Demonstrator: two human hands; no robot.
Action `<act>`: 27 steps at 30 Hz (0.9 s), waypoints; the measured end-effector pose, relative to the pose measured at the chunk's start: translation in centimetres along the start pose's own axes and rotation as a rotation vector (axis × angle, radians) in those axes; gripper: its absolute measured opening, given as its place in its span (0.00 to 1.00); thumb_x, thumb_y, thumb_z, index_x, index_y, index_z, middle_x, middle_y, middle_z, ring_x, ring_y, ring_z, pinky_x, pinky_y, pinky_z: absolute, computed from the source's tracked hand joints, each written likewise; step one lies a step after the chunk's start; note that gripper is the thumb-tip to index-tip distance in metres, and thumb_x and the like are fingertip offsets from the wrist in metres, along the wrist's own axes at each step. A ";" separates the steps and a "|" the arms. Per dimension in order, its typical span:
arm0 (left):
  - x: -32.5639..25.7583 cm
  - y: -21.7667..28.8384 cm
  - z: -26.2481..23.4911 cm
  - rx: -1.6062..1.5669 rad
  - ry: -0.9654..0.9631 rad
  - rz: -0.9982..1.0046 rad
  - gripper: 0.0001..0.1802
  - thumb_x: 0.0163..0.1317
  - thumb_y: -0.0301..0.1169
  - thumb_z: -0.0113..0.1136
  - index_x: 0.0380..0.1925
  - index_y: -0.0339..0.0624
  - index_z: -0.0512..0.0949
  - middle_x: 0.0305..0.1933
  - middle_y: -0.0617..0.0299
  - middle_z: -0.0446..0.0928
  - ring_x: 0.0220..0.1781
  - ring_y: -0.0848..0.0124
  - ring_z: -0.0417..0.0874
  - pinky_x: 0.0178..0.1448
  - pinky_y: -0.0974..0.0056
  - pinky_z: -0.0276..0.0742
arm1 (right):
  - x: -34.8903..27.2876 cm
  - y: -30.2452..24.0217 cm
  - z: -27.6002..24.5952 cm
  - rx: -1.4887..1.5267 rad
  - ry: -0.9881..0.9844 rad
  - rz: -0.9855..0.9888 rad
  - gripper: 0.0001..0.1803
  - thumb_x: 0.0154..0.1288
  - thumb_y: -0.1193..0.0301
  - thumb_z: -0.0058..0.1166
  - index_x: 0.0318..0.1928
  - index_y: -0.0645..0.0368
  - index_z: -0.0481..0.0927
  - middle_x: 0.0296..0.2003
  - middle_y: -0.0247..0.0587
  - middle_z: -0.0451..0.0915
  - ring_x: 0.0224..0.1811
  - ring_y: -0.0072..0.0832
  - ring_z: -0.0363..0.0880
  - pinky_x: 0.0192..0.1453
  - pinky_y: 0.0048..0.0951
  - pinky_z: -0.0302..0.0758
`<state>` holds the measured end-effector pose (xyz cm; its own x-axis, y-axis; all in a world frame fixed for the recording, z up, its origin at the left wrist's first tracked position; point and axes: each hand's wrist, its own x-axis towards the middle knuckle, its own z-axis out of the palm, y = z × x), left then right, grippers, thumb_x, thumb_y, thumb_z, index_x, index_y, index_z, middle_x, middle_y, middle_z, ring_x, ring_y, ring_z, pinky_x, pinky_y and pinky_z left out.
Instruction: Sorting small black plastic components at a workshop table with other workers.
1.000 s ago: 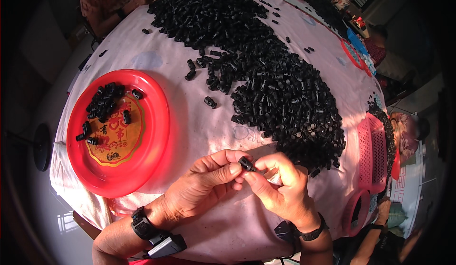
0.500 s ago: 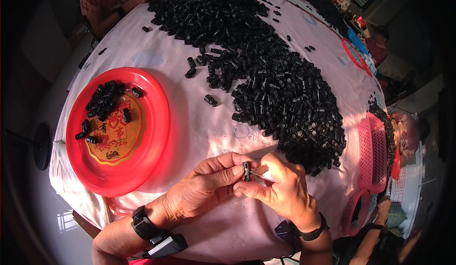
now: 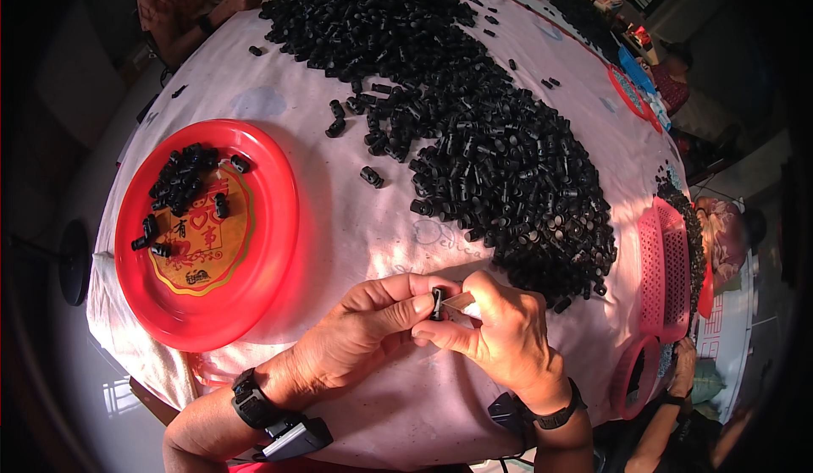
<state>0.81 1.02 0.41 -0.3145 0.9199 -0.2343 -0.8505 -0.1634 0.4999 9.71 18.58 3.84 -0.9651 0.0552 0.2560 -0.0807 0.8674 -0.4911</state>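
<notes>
My left hand (image 3: 366, 327) pinches a small black plastic part (image 3: 437, 304) upright between thumb and fingertips, near the front of the cloth-covered table. Closed around a thin, pointed, blade-like tool (image 3: 458, 301) is my right hand (image 3: 513, 337); something white shows at the tool's gripped end. The tip meets the part's right side, though exact contact is too small to make out. A large heap of similar black parts (image 3: 508, 168) spreads beyond my hands. To the left, a round red tray (image 3: 271, 244) holds several more of these parts (image 3: 182, 177).
Pink perforated baskets (image 3: 662, 270) stand along the right edge. A pale cloth (image 3: 339, 210) covers the table, with a few loose parts (image 3: 371, 177) near the heap. Another person's arm (image 3: 216, 20) rests at the far left; a co-worker's hand (image 3: 683, 367) is at the lower right.
The black part has turned slightly in my left fingers, and the tool's tip has shifted a little against it. Both hands otherwise stay in nearly the same place.
</notes>
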 end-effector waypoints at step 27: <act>0.2 -0.3 -0.2 -0.079 -0.019 0.012 0.20 0.73 0.36 0.59 0.60 0.39 0.75 0.57 0.63 0.79 0.57 0.74 0.79 0.67 0.64 0.72 | -0.1 0.6 0.6 -0.048 0.035 -0.057 0.27 0.53 0.47 0.72 0.30 0.57 0.76 0.18 0.35 0.79 0.18 0.32 0.83 0.20 0.31 0.77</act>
<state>0.88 1.16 0.06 -0.3173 0.9241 -0.2129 -0.8775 -0.2010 0.4354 9.57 18.76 3.00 -0.9501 0.0217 0.3113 -0.1222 0.8920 -0.4351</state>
